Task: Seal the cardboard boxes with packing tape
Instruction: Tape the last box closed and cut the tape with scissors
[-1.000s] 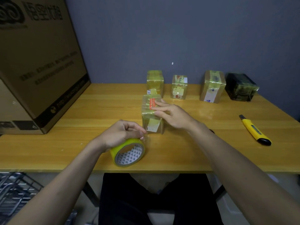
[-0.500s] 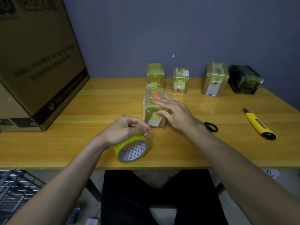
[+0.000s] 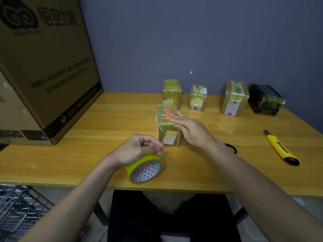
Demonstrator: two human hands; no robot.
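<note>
- The box I am working on [image 3: 167, 125] stands upright at the centre of the frame, already wrapped in glossy yellowish tape with a red label on top and a white one on its near face.
- My right hand [image 3: 191, 130] lies flat against its right side and top edge, fingers straight, pressing the tape down and curled round nothing.
- My left hand [image 3: 138, 150] is curled round the yellow roll of packing tape [image 3: 145, 169], which sits on its edge just below the box, near the front rim of the surface [image 3: 104, 130]. A clear strip seems to run from the roll to the box, though it is faint.
- Along the upper middle of the frame, against the wall, stand four more parcels: a fully taped box [image 3: 172, 92], a smaller taped box [image 3: 198, 97], a brown box with a tape band [image 3: 233, 98] and a dark wrapped box [image 3: 264, 101]. All look sealed.
- I judge the task far along: the row looks done, and this box needs its strip smoothed and cut from the roll.
- A yellow utility knife [image 3: 281, 148] lies at the right, well apart; black scissor handles [image 3: 231, 148] peek out behind my right forearm.
- The surface is varnished yellow wood. A large printed carton [image 3: 43, 67] fills the upper left, the wall [image 3: 209, 41] is grey-blue, and a wire rack [image 3: 19, 205] shows at the lower left.
</note>
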